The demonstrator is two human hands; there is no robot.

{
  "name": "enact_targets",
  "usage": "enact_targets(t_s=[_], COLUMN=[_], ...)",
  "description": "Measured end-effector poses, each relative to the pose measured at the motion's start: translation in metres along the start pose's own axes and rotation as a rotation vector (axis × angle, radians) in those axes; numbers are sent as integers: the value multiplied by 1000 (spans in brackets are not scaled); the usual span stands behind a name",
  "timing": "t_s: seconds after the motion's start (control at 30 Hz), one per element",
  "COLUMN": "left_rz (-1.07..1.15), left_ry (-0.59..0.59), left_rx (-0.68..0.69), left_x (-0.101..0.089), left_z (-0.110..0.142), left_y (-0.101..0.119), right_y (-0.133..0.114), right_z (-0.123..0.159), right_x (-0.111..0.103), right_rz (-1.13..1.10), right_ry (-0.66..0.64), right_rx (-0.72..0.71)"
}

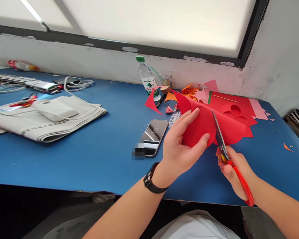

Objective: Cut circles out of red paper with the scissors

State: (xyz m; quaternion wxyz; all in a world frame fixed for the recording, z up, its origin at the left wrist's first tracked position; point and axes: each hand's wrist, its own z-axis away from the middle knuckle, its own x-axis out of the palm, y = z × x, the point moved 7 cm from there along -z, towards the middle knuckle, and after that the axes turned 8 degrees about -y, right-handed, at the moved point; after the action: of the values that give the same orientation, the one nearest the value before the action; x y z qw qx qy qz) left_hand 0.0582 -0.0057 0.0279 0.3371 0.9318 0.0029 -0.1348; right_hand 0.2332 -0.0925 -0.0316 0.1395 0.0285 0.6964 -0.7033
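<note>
The left hand (181, 146) pinches a curved piece of red paper (204, 126) between thumb and fingers, lifting it off the blue table (89, 149); held up this way, its edge is free for the blades. The right hand (233, 171) is closed through the red handles of a pair of scissors (226, 156), whose blades stand partly open and lie across the paper just beside the left thumb. A dark watch (151, 181) sits on the left wrist.

Behind the raised sheet lies a pile of red, pink and orange paper scraps (229, 106), one red sheet showing round cut-outs, all within easy reach. A phone (153, 136) rests face up just left of the hands, and a pen (160, 99) lies nearer the wall.

Containers: a capped plastic bottle (147, 79) with a green lid stands by the wall, apparently nearly empty; beside it a clear cup (166, 79) holds a thin green stick or straw.

At far left, folded newspaper (45, 122) carries a white box with a cable (54, 109).
</note>
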Motion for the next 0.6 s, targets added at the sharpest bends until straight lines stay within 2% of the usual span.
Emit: enact_targets(t_s=[0.27,0.6], left_rz=[3,-33], left_ry=[-13,17], left_rx=[56,-9], left_x=[-3,-3], left_z=[-1,-2], left_y=[6,2], right_y=[1,1], right_z=[-1,0], right_x=[-1,-1], right_rz=[-2,-3], right_ry=[-11,-42], right_rx=[-1,-8])
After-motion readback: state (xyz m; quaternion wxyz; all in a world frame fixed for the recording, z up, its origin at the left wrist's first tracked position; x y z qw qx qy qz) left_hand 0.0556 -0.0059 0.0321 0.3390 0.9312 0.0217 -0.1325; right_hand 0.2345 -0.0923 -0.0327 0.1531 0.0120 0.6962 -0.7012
